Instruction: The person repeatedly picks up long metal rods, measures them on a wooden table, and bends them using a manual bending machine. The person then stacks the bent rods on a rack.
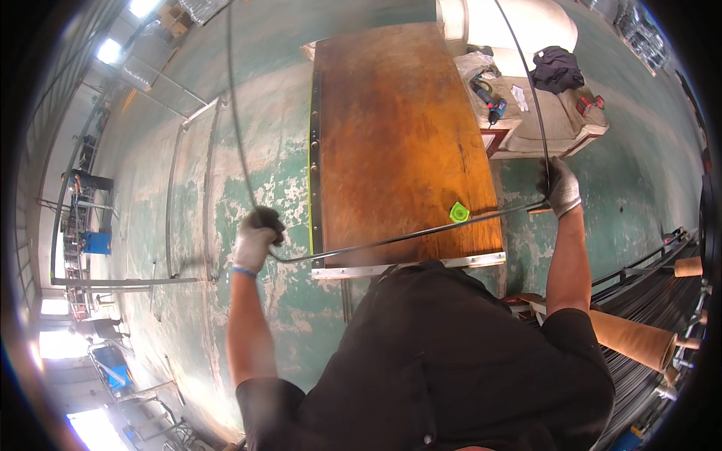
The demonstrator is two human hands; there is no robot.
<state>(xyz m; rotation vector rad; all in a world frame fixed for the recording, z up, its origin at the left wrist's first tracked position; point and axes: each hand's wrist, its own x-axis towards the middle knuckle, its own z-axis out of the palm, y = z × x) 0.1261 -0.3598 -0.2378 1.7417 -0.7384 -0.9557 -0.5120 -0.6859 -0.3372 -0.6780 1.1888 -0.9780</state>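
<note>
Both of my hands, in light work gloves with dark fingers, hold a thin dark metal rod [406,239] bent into a U. Near its left corner, my left hand [259,237] is closed round the left leg. On the opposite side, my right hand [559,188] grips the right leg just above the other corner. The rod's cross piece passes over the near end of a brown wooden table [398,135], and both legs stretch away beyond my hands. A bright green tape measure [459,212] rests on the tabletop close to the cross piece.
Metal strips edge the table's left and near sides. Beyond it at right stands a beige sofa [541,113] with a cordless drill [496,111] and dark cloth [557,69]. Bundled dark rods [647,301] and a brown roll [635,340] lie at lower right. Another person [89,182] is far left.
</note>
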